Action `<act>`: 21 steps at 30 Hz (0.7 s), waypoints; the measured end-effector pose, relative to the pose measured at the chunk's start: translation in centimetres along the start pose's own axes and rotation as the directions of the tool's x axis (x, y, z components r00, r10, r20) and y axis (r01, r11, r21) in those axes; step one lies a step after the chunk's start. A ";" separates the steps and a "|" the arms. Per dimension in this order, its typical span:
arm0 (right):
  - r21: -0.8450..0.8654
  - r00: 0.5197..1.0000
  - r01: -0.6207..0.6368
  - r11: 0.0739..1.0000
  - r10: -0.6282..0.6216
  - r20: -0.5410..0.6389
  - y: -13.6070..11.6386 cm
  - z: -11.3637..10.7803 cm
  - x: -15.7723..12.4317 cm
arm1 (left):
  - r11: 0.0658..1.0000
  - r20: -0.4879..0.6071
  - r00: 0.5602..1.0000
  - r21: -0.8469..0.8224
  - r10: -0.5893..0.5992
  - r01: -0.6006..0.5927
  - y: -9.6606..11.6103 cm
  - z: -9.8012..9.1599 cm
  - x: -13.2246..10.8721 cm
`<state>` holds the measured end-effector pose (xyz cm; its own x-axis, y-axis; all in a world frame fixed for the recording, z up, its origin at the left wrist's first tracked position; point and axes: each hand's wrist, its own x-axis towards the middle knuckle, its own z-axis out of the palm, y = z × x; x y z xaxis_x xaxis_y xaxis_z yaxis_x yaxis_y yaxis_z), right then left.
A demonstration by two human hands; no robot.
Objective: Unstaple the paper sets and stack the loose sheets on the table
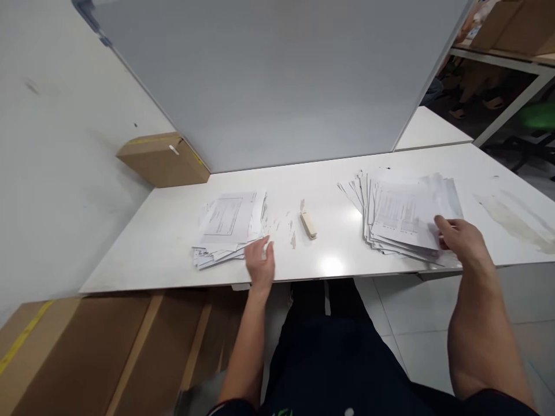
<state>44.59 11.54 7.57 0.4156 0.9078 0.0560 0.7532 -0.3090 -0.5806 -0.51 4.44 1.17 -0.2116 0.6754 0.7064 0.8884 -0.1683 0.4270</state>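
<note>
While papers were being sorted between piles, a white table (173,254) was seen carrying everything. Right of the beige stapler (309,224), the fanned paper stack (399,216) was pressed under the right hand (462,242), fingers spread on its top sheet. Left of the stapler, the smaller paper pile (229,225) was brushed by the left hand (260,263), loosely curled, empty. Lifting one sheet cleanly would probably be required next.

a small tan cardboard box (163,160) sits at the far left corner of the white rectangular table (173,242), beside the grey upright partition panel (269,81). large brown cardboard cartons (87,346) stand under the table's near edge. a beige stapler-like tool (309,224) lies mid-table.
</note>
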 end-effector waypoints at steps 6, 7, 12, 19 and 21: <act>0.006 0.996 -0.051 0.999 0.051 -0.079 -2.2 1.5 -4.6 | 0.947 0.054 0.993 0.309 -0.109 0.088 -6.6 -3.6 2.2; 0.059 0.999 0.004 0.998 -0.002 -0.042 -3.0 2.3 -5.7 | 0.944 0.082 0.991 0.322 -0.108 0.076 -7.1 -3.7 2.5; 0.276 0.939 0.225 0.934 -0.284 0.196 -6.7 6.5 -10.8 | 0.944 0.199 0.969 0.320 -0.147 0.078 -7.8 -3.7 3.2; 0.334 0.815 0.278 0.900 -0.406 0.413 -8.4 9.3 -14.2 | 0.958 0.237 0.952 0.254 -0.192 0.130 -8.3 -4.4 3.5; 0.350 0.789 0.288 0.891 -0.428 0.440 -8.6 9.6 -14.8 | 0.960 0.194 0.957 0.220 -0.217 0.174 -8.2 -4.5 3.7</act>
<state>27.04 3.55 3.95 -0.2187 0.9736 -0.0649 0.6130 0.0854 -0.7854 -10.40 5.13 2.82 -0.3165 0.8220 0.4735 0.9056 0.1133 0.4087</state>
